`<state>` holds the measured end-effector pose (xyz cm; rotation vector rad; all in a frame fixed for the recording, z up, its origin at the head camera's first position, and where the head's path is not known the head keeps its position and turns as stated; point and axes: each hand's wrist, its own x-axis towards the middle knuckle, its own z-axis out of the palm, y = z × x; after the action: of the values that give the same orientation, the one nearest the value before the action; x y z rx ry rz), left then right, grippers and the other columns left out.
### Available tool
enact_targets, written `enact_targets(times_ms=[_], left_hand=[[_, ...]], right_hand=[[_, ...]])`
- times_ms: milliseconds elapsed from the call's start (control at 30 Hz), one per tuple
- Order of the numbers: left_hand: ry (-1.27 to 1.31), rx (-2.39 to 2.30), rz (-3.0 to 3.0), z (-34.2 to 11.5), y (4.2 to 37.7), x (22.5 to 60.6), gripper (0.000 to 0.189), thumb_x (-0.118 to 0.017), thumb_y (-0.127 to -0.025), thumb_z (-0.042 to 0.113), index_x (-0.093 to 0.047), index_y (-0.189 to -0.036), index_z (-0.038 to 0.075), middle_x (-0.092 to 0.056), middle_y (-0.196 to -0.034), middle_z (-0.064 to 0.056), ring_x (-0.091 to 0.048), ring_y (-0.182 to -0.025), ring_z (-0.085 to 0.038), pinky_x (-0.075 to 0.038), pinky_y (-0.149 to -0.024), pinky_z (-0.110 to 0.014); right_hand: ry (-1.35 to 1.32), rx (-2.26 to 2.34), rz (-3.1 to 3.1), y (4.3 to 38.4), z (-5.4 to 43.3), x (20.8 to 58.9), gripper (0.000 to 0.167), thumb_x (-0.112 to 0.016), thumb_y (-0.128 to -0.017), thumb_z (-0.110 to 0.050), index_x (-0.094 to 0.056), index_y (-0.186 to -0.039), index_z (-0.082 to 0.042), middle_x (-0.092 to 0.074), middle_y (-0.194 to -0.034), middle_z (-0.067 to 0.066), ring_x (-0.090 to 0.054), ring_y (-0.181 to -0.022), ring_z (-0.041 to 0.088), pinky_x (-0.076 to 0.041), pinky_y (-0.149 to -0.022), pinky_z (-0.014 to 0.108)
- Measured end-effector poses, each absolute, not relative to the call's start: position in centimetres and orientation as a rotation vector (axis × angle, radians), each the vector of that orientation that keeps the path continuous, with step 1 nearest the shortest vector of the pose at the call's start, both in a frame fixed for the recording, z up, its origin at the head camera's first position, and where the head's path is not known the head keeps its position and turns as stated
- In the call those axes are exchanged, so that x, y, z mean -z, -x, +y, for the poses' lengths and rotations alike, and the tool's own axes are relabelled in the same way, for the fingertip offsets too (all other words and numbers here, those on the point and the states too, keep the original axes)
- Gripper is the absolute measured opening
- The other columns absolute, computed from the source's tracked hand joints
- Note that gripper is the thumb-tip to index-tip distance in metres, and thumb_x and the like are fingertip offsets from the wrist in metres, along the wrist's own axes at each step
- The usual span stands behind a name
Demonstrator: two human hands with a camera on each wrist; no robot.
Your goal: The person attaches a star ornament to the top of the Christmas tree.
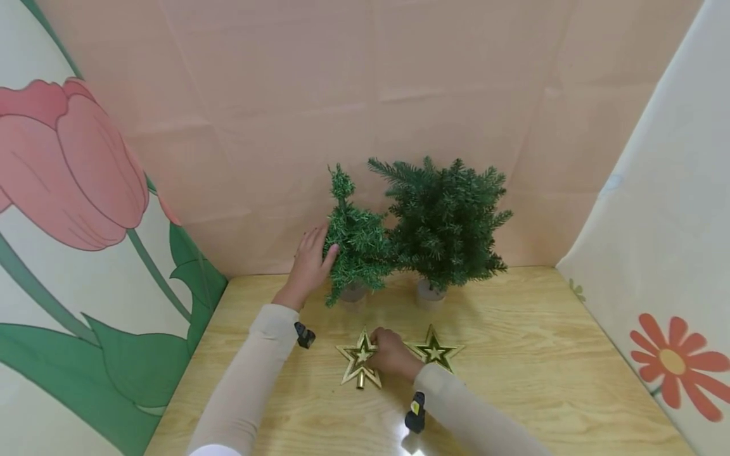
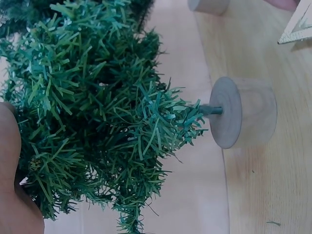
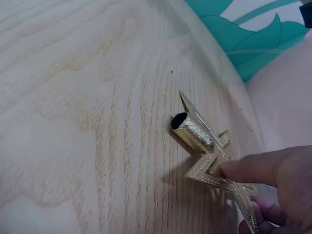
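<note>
My left hand (image 1: 312, 263) touches the left side of the smaller artificial Christmas tree (image 1: 359, 244), its fingers fairly straight and the thumb spread in front. In the left wrist view the tree's foliage (image 2: 107, 112) hides the fingertips, and its round pale base (image 2: 251, 112) stands on the table. My right hand (image 1: 395, 354) pinches a gold star tree topper (image 1: 360, 358) by one side. The right wrist view shows the thumb on the star's face and the hollow socket (image 3: 192, 132) pointing away from the hand. A second gold star topper (image 1: 435, 350) lies just right of that hand.
A fuller, darker artificial tree (image 1: 450, 221) on a pale round base (image 1: 430, 296) stands right beside the smaller one. Behind the wooden table (image 1: 530, 335) hangs a pink cloth backdrop (image 1: 285, 126). Flower-printed cloths flank both sides.
</note>
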<state>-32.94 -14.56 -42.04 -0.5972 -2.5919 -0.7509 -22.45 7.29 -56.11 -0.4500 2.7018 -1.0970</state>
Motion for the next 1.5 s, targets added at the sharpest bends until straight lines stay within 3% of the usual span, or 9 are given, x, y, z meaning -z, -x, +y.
enact_targets(times_ms=[267,533,833,1067,1267,1500], left_hand=[[0.59,0.737,-2.61,-14.6,32.9,41.9,0.064,-0.033,-0.105,0.049,-0.02,-0.157,0.015,-0.025,-0.158,-0.01,-0.014,-0.147,-0.027,-0.013,-0.117,-0.048],[0.592,0.717,-2.597,-14.6,33.0,41.7,0.062,-0.037,-0.105,0.045,-0.026,-0.155,0.012,-0.029,-0.156,-0.01,-0.018,-0.146,-0.027,-0.018,-0.116,-0.048],[0.585,0.71,-2.615,-14.7,32.9,41.5,0.063,-0.036,-0.105,0.047,-0.026,-0.155,0.011,-0.03,-0.156,-0.012,-0.019,-0.145,-0.028,-0.019,-0.116,-0.048],[0.597,0.719,-2.598,-14.7,33.0,41.5,0.063,-0.038,-0.104,0.047,-0.028,-0.154,0.01,-0.033,-0.153,-0.017,-0.021,-0.144,-0.031,-0.021,-0.115,-0.049],[0.58,0.72,-2.619,-14.7,33.0,41.5,0.063,-0.037,-0.104,0.048,-0.029,-0.154,0.009,-0.032,-0.154,-0.015,-0.021,-0.145,-0.03,-0.02,-0.116,-0.047],[0.573,0.719,-2.631,-14.6,32.8,41.3,0.062,-0.039,-0.104,0.045,-0.029,-0.154,0.008,-0.032,-0.154,-0.015,-0.022,-0.144,-0.031,-0.021,-0.115,-0.048]], right_hand=[[0.464,1.187,2.703,22.6,7.4,56.2,0.016,-0.067,-0.09,-0.006,-0.059,-0.103,-0.002,-0.061,-0.098,0.01,-0.058,-0.092,0.026,-0.049,-0.077,0.042],[0.49,1.237,2.66,22.5,7.5,55.0,0.013,-0.067,-0.089,-0.005,-0.061,-0.101,-0.005,-0.057,-0.089,0.004,-0.053,-0.079,0.018,-0.046,-0.066,0.036],[0.631,1.269,2.604,22.4,8.0,52.7,0.011,-0.058,-0.093,-0.001,-0.062,-0.103,-0.002,-0.059,-0.087,0.003,-0.054,-0.077,0.015,-0.047,-0.066,0.032],[0.796,1.307,2.599,23.2,9.0,50.3,0.008,-0.058,-0.095,0.0,-0.063,-0.102,-0.001,-0.06,-0.093,0.003,-0.06,-0.091,0.018,-0.05,-0.077,0.035],[0.961,1.23,2.729,23.3,9.9,46.6,0.009,-0.063,-0.092,0.0,-0.064,-0.097,-0.007,-0.061,-0.094,0.002,-0.061,-0.093,0.018,-0.051,-0.08,0.038],[0.955,1.17,2.768,23.1,10.6,42.0,0.011,-0.063,-0.095,-0.006,-0.064,-0.102,-0.014,-0.062,-0.102,-0.002,-0.061,-0.096,0.015,-0.052,-0.082,0.036]])
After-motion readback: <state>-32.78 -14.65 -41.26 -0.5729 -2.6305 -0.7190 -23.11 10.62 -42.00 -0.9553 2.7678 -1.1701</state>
